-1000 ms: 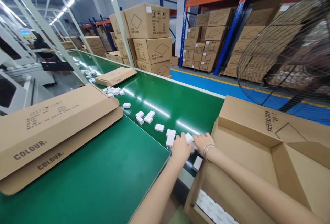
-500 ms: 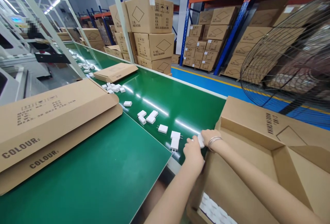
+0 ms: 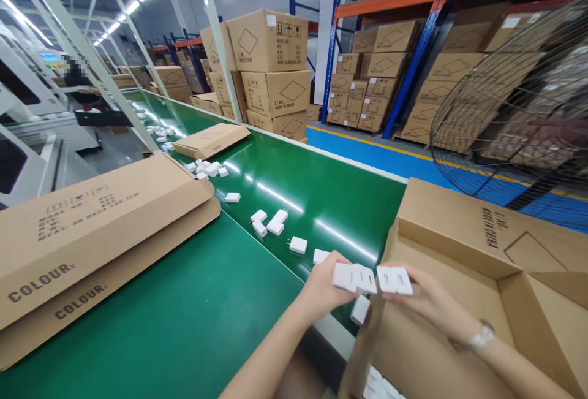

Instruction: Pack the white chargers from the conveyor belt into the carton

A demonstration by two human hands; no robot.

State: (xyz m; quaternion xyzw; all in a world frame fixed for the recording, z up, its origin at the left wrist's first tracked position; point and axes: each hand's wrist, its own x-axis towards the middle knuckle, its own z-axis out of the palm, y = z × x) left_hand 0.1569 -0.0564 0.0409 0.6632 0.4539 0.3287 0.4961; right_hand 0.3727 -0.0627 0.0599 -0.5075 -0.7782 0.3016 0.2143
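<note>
My left hand (image 3: 316, 288) is closed around a short row of white charger plugs (image 3: 344, 277), their faces turned up toward me. Just beside it, my right hand (image 3: 427, 301) grips two more white charger plugs (image 3: 394, 280) side by side. Both hands are above the near end of the green conveyor belt (image 3: 321, 187), by the edge of an open cardboard box (image 3: 463, 252). One loose charger plug (image 3: 360, 310) lies below my left hand, against the box wall. Packed white plugs (image 3: 379, 385) show low inside the box, partly cut off by the frame.
Several loose charger plugs (image 3: 298, 245) are scattered along the belt toward the back left. Folded cartons (image 3: 105, 215) lie on the green side table (image 3: 184, 301), and a flat carton (image 3: 212, 140) rests on the belt. A large fan (image 3: 509, 105) and stacked boxes (image 3: 275, 40) stand beyond.
My hands, close together over the belt before, have turned and drawn slightly apart, bringing the rows of plugs into sight. The right one has shifted right, over the box edge.
</note>
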